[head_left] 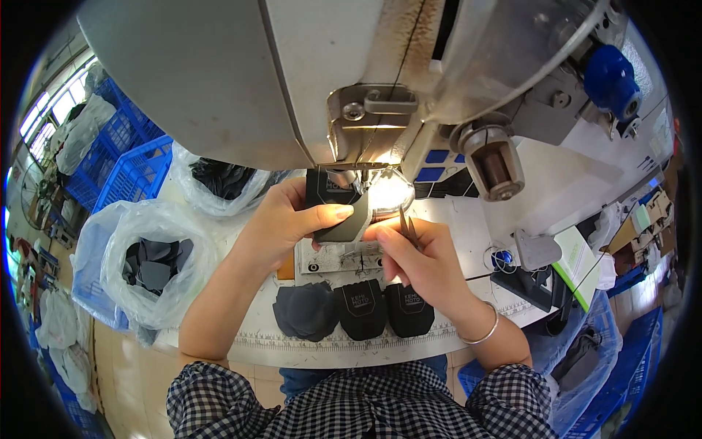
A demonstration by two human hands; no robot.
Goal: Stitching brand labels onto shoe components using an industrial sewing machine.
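My left hand (pixel 292 219) grips a dark grey fabric piece (pixel 342 228), thumb on top, just below the needle area of a sewing machine (pixel 358 117). A black patch (pixel 327 187) with pale lettering lies behind it, partly covered by my fingers. Near the piece's right edge, my right hand (pixel 420 256) is closed around small dark thread snips (pixel 409 228), their two points upward. The machine lamp's glare hides detail around the needle. Below my hands, two black patches (pixel 360 310) (pixel 409 309) with lettering lie beside a stack of dark fabric pieces (pixel 306 311).
A ruler strip (pixel 351 347) runs along the table's curved front edge. At left, plastic-lined bags (pixel 150 252) hold dark pieces, with blue crates (pixel 135 172) behind. A thread spool (pixel 491 162) hangs at right. A lined blue bin (pixel 585 358) stands on the lower right.
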